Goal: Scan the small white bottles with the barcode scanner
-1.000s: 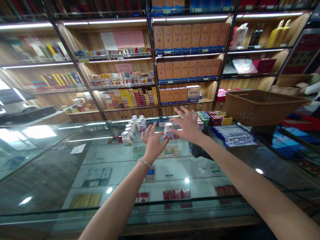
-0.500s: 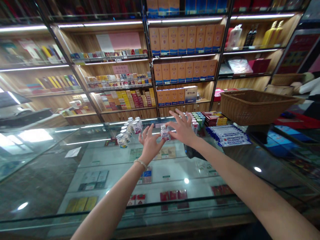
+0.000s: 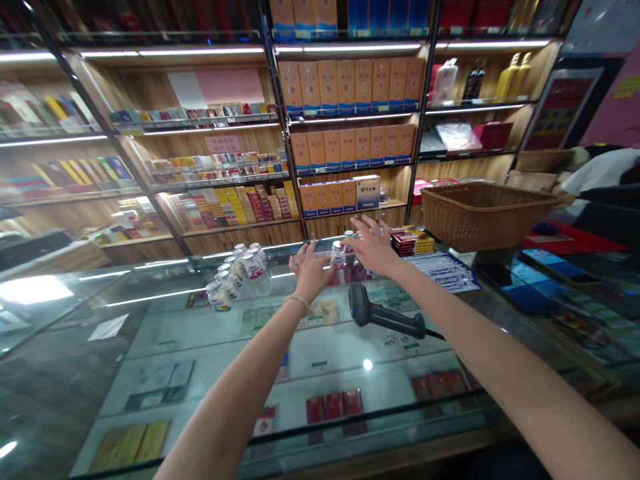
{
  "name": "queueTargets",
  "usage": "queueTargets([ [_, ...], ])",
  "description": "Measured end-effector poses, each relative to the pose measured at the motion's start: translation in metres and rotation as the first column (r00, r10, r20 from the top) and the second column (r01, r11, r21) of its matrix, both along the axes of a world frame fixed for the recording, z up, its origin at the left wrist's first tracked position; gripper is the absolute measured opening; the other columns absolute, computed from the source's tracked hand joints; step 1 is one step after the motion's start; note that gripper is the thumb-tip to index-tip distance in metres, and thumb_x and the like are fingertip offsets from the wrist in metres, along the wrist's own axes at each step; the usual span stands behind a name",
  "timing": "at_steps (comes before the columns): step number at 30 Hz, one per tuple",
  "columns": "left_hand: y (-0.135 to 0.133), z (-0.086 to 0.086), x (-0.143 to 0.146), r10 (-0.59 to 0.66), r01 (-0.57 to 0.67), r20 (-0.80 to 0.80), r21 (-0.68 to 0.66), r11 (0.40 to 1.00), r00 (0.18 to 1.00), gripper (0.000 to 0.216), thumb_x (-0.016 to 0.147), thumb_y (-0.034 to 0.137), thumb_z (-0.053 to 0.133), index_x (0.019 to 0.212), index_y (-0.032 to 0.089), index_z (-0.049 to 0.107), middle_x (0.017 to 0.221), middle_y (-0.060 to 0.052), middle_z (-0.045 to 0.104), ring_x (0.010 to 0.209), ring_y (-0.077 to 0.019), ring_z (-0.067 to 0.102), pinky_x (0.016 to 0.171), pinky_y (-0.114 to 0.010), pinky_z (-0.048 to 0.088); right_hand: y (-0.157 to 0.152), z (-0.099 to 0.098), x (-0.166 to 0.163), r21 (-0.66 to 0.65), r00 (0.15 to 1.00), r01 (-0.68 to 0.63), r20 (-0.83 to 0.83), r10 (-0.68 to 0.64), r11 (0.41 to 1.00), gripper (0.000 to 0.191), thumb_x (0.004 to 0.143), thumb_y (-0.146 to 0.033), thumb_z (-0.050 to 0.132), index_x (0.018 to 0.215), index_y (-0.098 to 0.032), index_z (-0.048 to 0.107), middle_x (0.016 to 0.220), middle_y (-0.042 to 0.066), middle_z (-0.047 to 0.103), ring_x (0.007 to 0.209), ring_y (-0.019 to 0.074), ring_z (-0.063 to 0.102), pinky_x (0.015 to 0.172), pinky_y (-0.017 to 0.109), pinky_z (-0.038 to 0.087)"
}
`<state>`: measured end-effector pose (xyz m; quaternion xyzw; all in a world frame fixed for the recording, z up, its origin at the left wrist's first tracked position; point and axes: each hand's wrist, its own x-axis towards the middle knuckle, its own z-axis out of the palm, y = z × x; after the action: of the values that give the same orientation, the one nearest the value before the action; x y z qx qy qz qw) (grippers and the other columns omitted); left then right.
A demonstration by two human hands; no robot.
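Just above the centre of the frame, a small jar [image 3: 338, 253] with a pale lid stands upright between two hands over the glass counter [image 3: 233, 393]. The left hand [image 3: 310, 273] has its fingers spread and its thumb well apart from them, the tip right at the jar's left side; from here I can't tell whether it touches. The right hand [image 3: 373, 248] comes in from the other side, upper fingers lifted and fanned, the lower ones up against the jar; whether they are clamped on it I can't make out. A beaded bracelet [image 3: 299, 301] circles the left wrist.

Left of centre, a cluster of similar jars [image 3: 236, 277] stands close together. Below the right hand lies a dark scanner [image 3: 390, 320], its cord running off under the right forearm. Beyond that forearm I see blue-and-white packets [image 3: 445, 271], with red and yellow packs [image 3: 413, 241] stacked just behind them. A wicker basket [image 3: 490, 219] sits at the right, and a white slip [image 3: 109, 327] lies at the left. Across the top, orange boxes [image 3: 345, 87] line lit shelves [image 3: 395, 198]. At the right edge shows someone's white garment [image 3: 597, 172].
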<state>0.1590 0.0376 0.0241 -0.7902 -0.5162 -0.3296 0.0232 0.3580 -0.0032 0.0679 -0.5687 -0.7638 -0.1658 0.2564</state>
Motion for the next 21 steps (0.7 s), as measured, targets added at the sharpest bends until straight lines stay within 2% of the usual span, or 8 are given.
queueTargets([
  [3,0.011,-0.013,0.013,-0.026,0.027,0.027,-0.043,0.999,0.999,0.024,0.086,0.046,0.072,0.096,0.028,0.082,0.162,-0.011,0.044,0.151,-0.0425,0.028,0.118,-0.076,0.012,0.004,-0.008,0.012,-0.026,0.999,0.015,0.036,-0.014,1.0,0.044,0.094,-0.018,0.053,0.126,-0.039,0.073,0.167,0.003,0.035,0.154,0.036,0.025,0.119,0.069,0.018],
  [7,0.018,-0.024,0.029,-0.025,0.026,0.013,-0.102,0.994,1.0,0.025,0.086,0.046,0.072,0.101,0.028,0.083,0.163,-0.013,0.041,0.152,-0.0436,0.027,0.117,-0.076,0.012,0.007,-0.015,0.021,-0.058,0.996,0.029,0.09,-0.023,0.998,0.043,0.095,-0.018,0.052,0.127,-0.036,0.073,0.168,0.008,0.034,0.154,0.0372,0.024,0.118,0.072,0.017],
  [11,0.019,-0.028,0.039,-0.008,-0.002,-0.065,-0.15,0.989,0.998,0.03,0.089,0.049,0.068,0.104,0.028,0.082,0.166,-0.015,0.035,0.153,-0.0431,0.025,0.118,-0.075,0.01,0.009,-0.018,0.026,-0.068,0.991,0.031,0.13,-0.022,0.997,0.041,0.096,-0.02,0.051,0.126,-0.036,0.073,0.168,0.007,0.034,0.154,0.0364,0.025,0.119,0.071,0.016],
  [16,0.022,-0.032,0.043,0.034,-0.058,-0.128,-0.193,0.979,0.991,0.028,0.09,0.049,0.067,0.107,0.033,0.081,0.168,-0.009,0.034,0.154,-0.0392,0.023,0.12,-0.072,0.012,0.014,-0.019,0.027,-0.129,0.985,0.071,0.168,-0.049,0.989,0.041,0.097,-0.026,0.05,0.132,-0.038,0.07,0.17,0.004,0.029,0.155,0.036,0.021,0.121,0.07,0.012],
  [21,0.031,-0.031,0.046,0.052,-0.089,-0.17,-0.215,0.973,0.984,0.028,0.089,0.051,0.067,0.106,0.034,0.081,0.168,-0.007,0.033,0.156,-0.0384,0.02,0.119,-0.073,0.012,0.019,-0.019,0.025,-0.152,0.98,0.115,0.181,-0.087,0.982,0.042,0.099,-0.029,0.048,0.134,-0.039,0.068,0.171,0.004,0.025,0.157,0.0356,0.017,0.121,0.07,0.01],
])
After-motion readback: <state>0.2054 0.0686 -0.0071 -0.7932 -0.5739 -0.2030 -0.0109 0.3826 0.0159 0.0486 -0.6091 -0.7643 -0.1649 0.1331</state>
